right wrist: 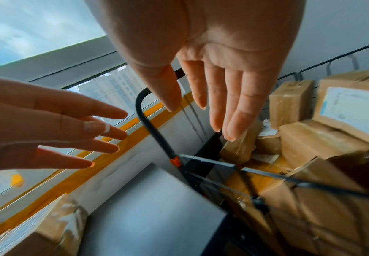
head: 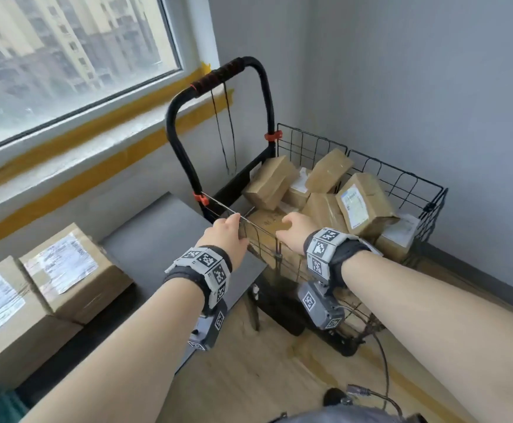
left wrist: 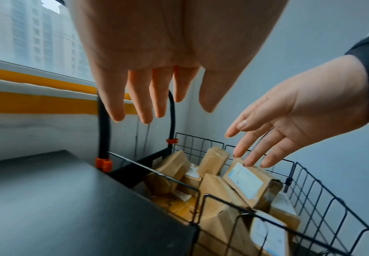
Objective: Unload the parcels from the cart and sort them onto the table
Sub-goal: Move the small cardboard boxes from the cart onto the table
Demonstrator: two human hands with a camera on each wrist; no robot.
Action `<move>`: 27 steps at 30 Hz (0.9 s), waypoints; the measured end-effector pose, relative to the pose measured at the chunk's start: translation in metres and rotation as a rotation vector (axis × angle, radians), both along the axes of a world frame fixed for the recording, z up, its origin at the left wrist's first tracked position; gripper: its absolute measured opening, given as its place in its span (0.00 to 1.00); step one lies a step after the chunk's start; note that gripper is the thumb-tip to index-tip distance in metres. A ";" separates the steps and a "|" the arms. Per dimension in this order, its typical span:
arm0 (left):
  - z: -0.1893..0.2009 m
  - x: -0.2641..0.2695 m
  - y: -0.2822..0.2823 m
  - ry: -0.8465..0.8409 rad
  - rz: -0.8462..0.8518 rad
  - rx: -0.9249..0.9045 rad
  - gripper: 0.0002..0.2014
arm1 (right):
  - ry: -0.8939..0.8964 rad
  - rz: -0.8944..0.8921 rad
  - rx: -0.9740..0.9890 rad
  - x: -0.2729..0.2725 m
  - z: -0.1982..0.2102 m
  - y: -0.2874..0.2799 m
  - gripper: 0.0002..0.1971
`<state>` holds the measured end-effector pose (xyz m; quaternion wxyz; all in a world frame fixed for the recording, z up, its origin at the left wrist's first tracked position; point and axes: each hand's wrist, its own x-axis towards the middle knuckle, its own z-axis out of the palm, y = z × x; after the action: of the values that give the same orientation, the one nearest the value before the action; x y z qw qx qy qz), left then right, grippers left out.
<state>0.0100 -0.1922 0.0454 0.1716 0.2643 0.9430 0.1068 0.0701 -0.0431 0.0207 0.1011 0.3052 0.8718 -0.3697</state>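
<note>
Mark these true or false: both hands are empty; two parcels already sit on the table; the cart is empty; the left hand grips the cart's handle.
1. Both the left hand and the right hand are empty: true.
2. Two parcels already sit on the table: true.
3. The cart is empty: false, it holds many cardboard boxes.
4. The left hand grips the handle: false, it reaches open toward the wire rim.
</note>
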 end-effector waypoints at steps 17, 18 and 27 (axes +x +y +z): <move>-0.030 0.019 0.247 -0.143 -0.212 -0.057 0.26 | -0.069 -0.383 -0.017 0.062 -0.052 0.230 0.24; -0.035 0.013 0.255 -0.153 -0.229 -0.070 0.25 | -0.068 -0.403 -0.015 0.059 -0.057 0.236 0.25; -0.077 -0.057 0.312 -0.263 -0.345 -0.171 0.26 | -0.199 -0.524 0.060 0.010 -0.109 0.285 0.33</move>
<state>-0.0469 0.1200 -0.0319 0.3304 0.3898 0.8591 0.0290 0.0802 0.2423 -0.0884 0.0780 0.5576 0.7597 -0.3253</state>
